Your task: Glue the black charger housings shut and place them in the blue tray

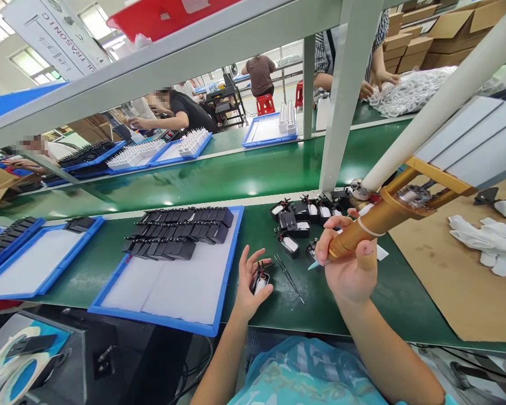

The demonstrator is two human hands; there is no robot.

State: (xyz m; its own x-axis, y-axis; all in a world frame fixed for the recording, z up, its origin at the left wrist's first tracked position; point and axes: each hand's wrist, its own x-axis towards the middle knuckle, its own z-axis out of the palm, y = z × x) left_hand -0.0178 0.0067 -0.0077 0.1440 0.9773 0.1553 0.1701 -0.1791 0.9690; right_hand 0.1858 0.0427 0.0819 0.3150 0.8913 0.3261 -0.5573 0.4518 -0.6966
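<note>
My left hand [249,284] is closed around a small black open case [260,281] that has a white block and thin red and black wires inside. In my right hand [352,264] is a gold-coloured glue gun [362,230] with a pale blue pointed nozzle, which points down and left toward the left hand but stays apart from the case. Metal tweezers [289,279] lie on the green bench between my hands. Beyond them is a cluster of similar black cases [287,244], partly hidden behind the glue gun and right hand.
Left of my hands, a blue-rimmed tray [225,270] bears rows of black cases [181,230]. Another blue-rimmed tray [14,289] stands further left. Cardboard [438,281] with white gloves [484,242] lies at right. A white post [335,112] rises behind; several people work beyond.
</note>
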